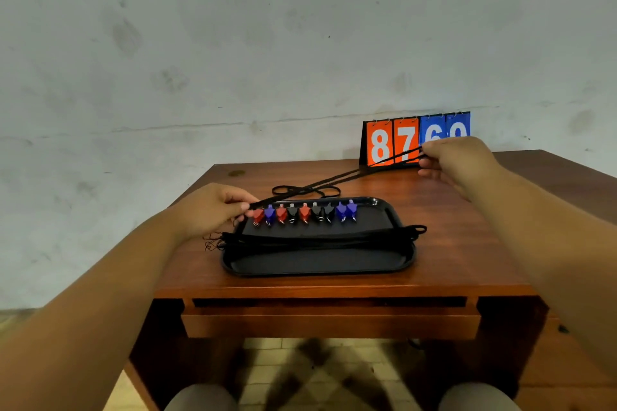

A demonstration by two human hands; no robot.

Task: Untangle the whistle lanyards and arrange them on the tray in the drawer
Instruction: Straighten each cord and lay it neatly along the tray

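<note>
A black tray (320, 264) lies on the wooden table (450, 243). Along its far side stands a row of several whistles (304, 213) in red, blue and black. Their black lanyards (320, 238) lie bundled across the tray's middle. My left hand (213, 207) pinches the near end of one black lanyard (334, 181) beside the leftmost red whistle (258, 216). My right hand (457, 163) holds that cord's far end, raised and pulled taut toward the back right. A slack loop of cord (305, 191) rests on the table behind the tray.
A flip scoreboard (397, 143) with orange and blue number cards stands at the table's back edge, against the grey wall. A shut drawer (330, 320) sits under the table's front edge. My knees show at the bottom, over a tiled floor.
</note>
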